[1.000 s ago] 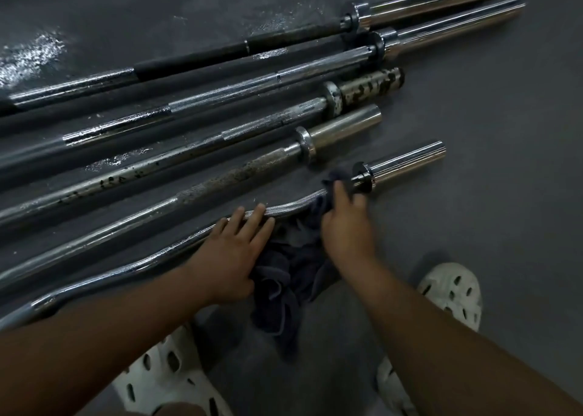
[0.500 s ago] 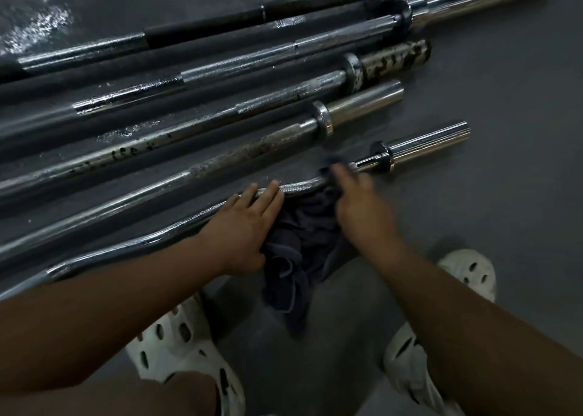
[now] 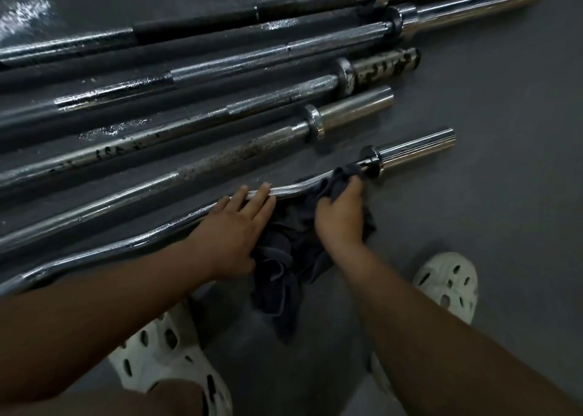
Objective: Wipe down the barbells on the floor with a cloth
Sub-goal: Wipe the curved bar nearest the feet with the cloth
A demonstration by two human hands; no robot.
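Note:
Several steel barbells lie side by side on the dark floor, running from lower left to upper right. The nearest is a curved chrome bar [image 3: 293, 190] with a ribbed sleeve at its right end. My left hand [image 3: 230, 235] rests flat on this bar, fingers straight. My right hand [image 3: 340, 213] grips a dark grey cloth [image 3: 284, 267] against the bar just left of its collar. The rest of the cloth trails down onto the floor between my arms.
The rusted bar [image 3: 239, 153] lies just beyond the curved one, then a bar with a mottled sleeve [image 3: 385, 68]. My white perforated clogs [image 3: 448, 283] stand on the grey floor [image 3: 504, 194] close behind the cloth. A wet patch shines at the upper left.
My right hand has slid the cloth a little to the right along the curved bar toward the collar. My left hand stays pressed on the bar.

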